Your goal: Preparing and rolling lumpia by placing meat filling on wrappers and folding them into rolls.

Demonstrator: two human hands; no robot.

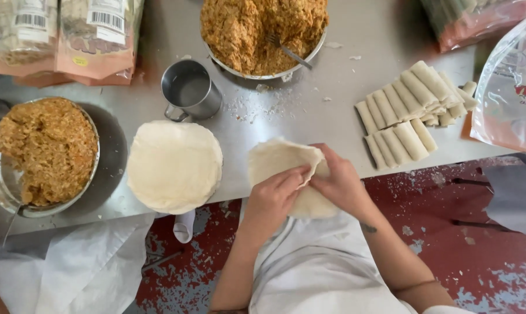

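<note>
Work surface: a grey metal table [344,116] with a dull, evenly lit top. Below its edge, a red floor [484,232] with worn, pale patches.

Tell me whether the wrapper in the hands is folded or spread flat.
Folded: both hands turn one edge of the wrapper over itself.

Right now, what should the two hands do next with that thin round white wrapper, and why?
Probably peel it free: the left hand and right hand pinch the thin round white wrapper, its edge is folded over, it holds no filling, and it overhangs the grey metal table.
</note>
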